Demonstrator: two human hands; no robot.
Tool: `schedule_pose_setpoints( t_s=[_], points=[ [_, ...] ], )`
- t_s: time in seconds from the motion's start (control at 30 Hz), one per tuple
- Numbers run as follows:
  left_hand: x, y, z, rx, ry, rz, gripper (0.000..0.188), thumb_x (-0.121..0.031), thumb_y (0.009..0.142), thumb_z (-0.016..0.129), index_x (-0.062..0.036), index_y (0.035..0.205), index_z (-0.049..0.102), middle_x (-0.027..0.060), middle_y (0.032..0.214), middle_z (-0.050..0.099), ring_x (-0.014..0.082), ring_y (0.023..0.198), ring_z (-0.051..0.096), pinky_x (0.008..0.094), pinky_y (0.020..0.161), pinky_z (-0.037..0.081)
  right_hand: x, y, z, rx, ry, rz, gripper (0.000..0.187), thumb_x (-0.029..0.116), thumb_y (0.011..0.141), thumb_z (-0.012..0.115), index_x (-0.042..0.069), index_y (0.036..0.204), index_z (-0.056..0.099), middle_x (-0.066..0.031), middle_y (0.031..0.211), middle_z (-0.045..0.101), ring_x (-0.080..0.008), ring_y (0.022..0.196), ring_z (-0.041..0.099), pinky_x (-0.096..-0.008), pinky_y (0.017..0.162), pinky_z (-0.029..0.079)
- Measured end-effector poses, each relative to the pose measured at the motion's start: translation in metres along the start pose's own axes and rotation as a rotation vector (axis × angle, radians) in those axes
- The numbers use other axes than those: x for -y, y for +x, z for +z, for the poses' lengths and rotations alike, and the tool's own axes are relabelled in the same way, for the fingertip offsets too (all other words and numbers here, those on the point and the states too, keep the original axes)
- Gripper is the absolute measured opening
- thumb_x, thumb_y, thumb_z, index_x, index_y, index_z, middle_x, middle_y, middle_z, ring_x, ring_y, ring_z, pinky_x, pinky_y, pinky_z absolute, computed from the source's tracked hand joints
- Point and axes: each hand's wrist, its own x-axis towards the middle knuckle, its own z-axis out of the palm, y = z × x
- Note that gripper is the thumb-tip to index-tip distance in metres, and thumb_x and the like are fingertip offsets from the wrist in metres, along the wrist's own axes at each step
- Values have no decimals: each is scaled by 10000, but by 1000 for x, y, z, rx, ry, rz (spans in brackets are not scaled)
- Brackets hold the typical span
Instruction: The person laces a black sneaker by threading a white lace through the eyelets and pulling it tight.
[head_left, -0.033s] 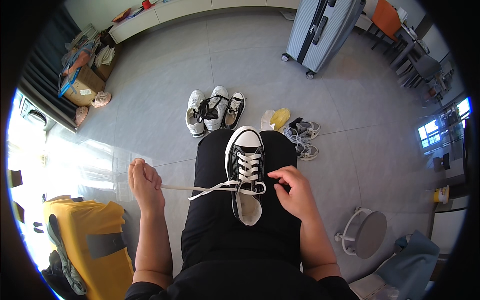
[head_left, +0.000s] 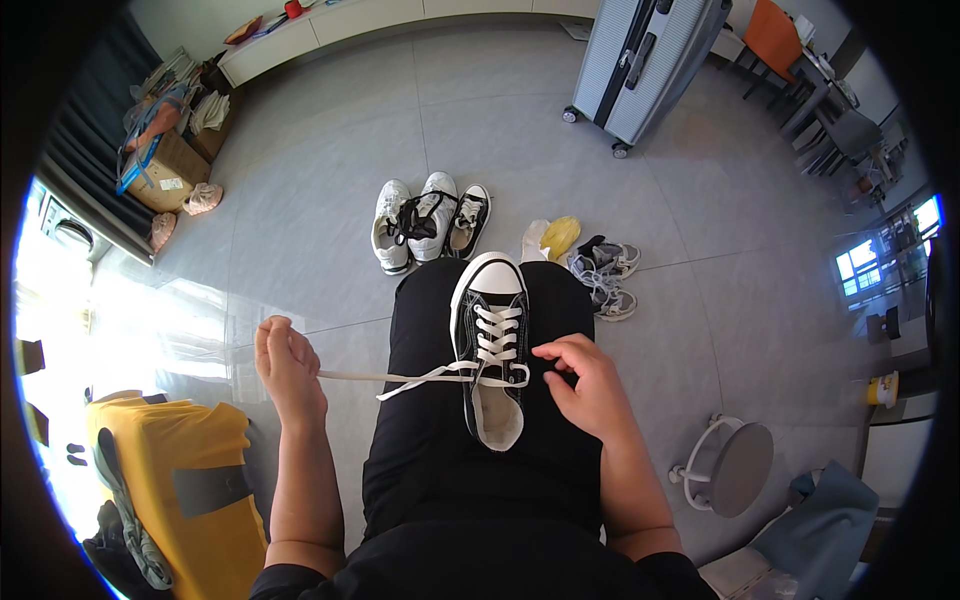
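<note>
A black canvas sneaker (head_left: 497, 335) with a white toe cap and white laces lies across my thighs, toe pointing away from me. Off to its left, my left hand (head_left: 287, 372) is closed on one end of the white shoelace (head_left: 350, 376), which runs taut from the sneaker's top eyelets. The other lace end lies loose across the first, left of the shoe. A small lace loop shows at the right top eyelet. Beside that loop, my right hand (head_left: 585, 385) is half curled with thumb and forefinger apart, holding nothing and not touching the shoe.
Beyond my knees stand white sneakers (head_left: 390, 225), a matching black sneaker (head_left: 468, 222) and grey sneakers (head_left: 612, 275) near a yellow item (head_left: 561, 236). A silver suitcase (head_left: 640, 80) stands farther off. To the right is a round stool (head_left: 740, 470); yellow fabric (head_left: 170, 440) lies at left.
My left hand has shifted very slightly left, drawing the lace with it. The loop at the right eyelet is a little smaller. My right hand has edged slightly toward the shoe.
</note>
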Motion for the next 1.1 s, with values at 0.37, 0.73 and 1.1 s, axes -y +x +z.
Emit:
schedule_pose_setpoints(
  t_s=[0.37,0.73,1.1],
  points=[
    [34,-72,50,697,959,860,177,-98,659,756,-130,828,710,6,854,597,244,889,517,378,788,378,11,8,18,1,74,-12,216,-53,779,682,33,974,646,-25,773,575,-88,601,523,-228,570,445],
    [44,-59,28,612,935,788,63,-70,572,663,-102,604,620,15,728,559,237,812,515,356,760,365,11,5,25,53,93,8,232,-1,789,694,56,1007,639,-41,800,590,-126,603,577,-247,563,477],
    [28,-53,29,801,811,389,88,-91,612,646,-50,690,658,39,690,613,240,730,550,354,701,416,6,3,25,23,47,-9,102,14,812,677,31,910,652,-58,820,603,-155,648,621,-258,574,489]
  ],
)
